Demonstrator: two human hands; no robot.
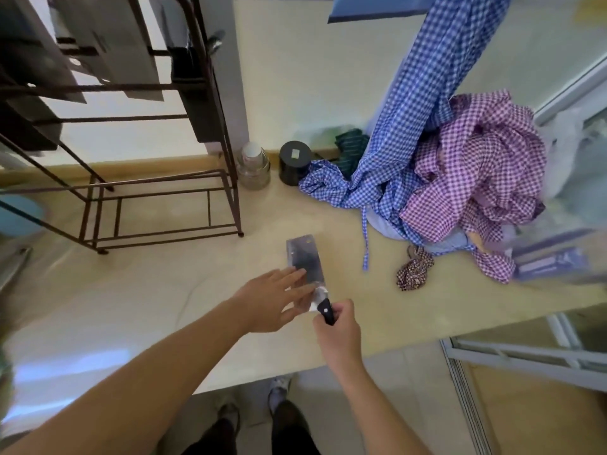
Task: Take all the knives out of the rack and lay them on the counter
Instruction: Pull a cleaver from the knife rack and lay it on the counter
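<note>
A cleaver [303,257] with a wide steel blade and a black handle lies flat on the beige counter [131,290], blade pointing away from me. My right hand [338,330] is closed around its handle. My left hand [272,300] rests open with fingers spread, fingertips on the rear part of the blade. A dark metal rack [157,198] stands at the back left of the counter. Two wide blades [108,47] still hang in its upper part, and a dark holder [200,93] hangs on its right side.
A glass jar [253,167] and a black round container [294,162] stand by the wall right of the rack. Blue and purple checked cloths [460,178] pile up at the right. A small patterned scrunchie [414,269] lies near them. The counter's front edge runs close to my wrists.
</note>
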